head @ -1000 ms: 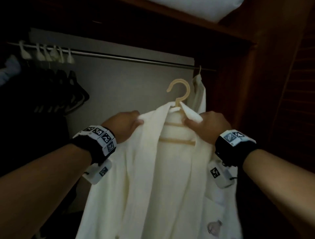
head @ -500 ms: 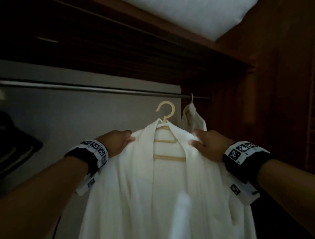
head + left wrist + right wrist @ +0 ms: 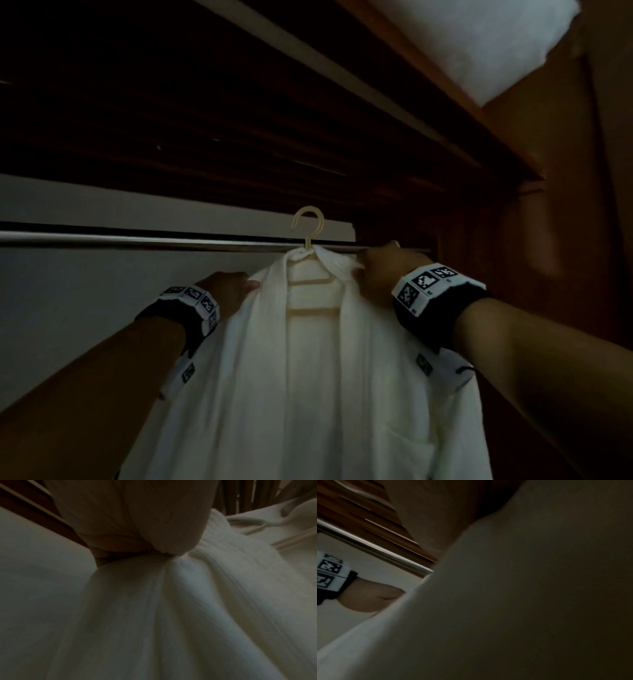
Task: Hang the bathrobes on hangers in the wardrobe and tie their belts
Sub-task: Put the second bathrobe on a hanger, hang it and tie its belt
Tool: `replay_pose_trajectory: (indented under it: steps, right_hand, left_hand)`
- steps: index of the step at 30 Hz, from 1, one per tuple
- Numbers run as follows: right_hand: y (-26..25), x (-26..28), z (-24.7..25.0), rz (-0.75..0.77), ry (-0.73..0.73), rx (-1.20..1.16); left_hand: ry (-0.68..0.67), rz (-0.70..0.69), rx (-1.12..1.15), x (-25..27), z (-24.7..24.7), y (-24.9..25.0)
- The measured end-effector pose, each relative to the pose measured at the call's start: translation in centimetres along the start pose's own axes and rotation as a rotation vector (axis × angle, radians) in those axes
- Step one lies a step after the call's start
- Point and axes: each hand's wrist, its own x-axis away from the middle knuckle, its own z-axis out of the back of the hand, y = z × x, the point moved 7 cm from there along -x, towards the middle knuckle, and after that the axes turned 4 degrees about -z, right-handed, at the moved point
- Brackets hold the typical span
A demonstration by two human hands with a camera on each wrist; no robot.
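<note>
- The white bathrobe (image 3: 308, 377) is draped on a cream hanger (image 3: 308, 274), held up just in front of the wardrobe's metal rail (image 3: 137, 238). The hook (image 3: 309, 219) stands above the rail line and, as far as the head view shows, is not yet over the rail.
- The left hand (image 3: 227, 289) grips the robe's shoulder left of the hook. In the left wrist view its fingers (image 3: 120, 545) are bunched into the cloth, pinching a fold.
- The right hand (image 3: 378, 270) holds the collar and shoulder right of the hook, its fingers curled into the fabric right up against the rail. The right wrist view is filled with robe, so the finger detail there cannot be told.
- The step in hand looks like hooking the hanger onto the rail. To do it well, both hands should rise together so the hanger stays level and the robe does not slide off 1 shoulder.
- The hook's open side needs to face the rail before lowering; it should clear the rail's top, then settle down onto it.
- The grip is on cloth, not on the hanger, so the hanger could tip inside the robe. Holding it through the fabric would steady it.
- No belt shows in these views, so the tying is likely ahead.
</note>
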Motion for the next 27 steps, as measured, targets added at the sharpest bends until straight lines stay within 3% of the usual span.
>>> replay_pose_trajectory:
  steps: [4, 7, 10, 15, 17, 21, 23, 25, 27]
  right_hand:
    - [0.9, -0.4, -2.0, -0.015, -0.012, 0.019]
    - [1.7, 0.5, -4.3, -0.025, -0.061, 0.050]
    - [2.4, 0.4, -5.8, -0.011, -0.046, 0.051]
    - [4.0, -0.7, -9.2, 0.010, -0.226, -0.121]
    - [6.1, -1.3, -10.3, -0.065, -0.291, -0.258]
    - [11.9, -2.0, -10.9, -0.123, -0.199, -0.522]
    - [14.1, -1.7, -11.5, -0.175, -0.226, -0.443]
    - [15.4, -1.5, -11.9, -0.257, -0.232, -0.164]
    - [14.2, -2.0, -11.2, -0.209, -0.147, -0.116]
  left_hand:
    - [0.002, -0.046, 0.058, -1.1, -3.0, 0.4]
    - [-0.069, -0.040, 0.079, -0.9, -7.1, 1.3]
    - [-0.031, -0.008, 0.093, -0.9, -8.9, 1.3]
    - [0.010, 0.084, -0.074, -0.8, -7.6, -0.1]
    - [-0.004, 0.100, -0.175, -0.7, -6.9, -0.5]
    - [-0.052, 0.146, -0.298, 0.0, -6.9, -0.3]
    - [-0.057, 0.172, -0.321, 0.5, -7.0, 0.3]
    - [-0.040, 0.200, -0.341, 1.0, -6.9, 0.7]
    - [-0.007, 0.229, -0.343, 1.7, -6.6, 1.1]
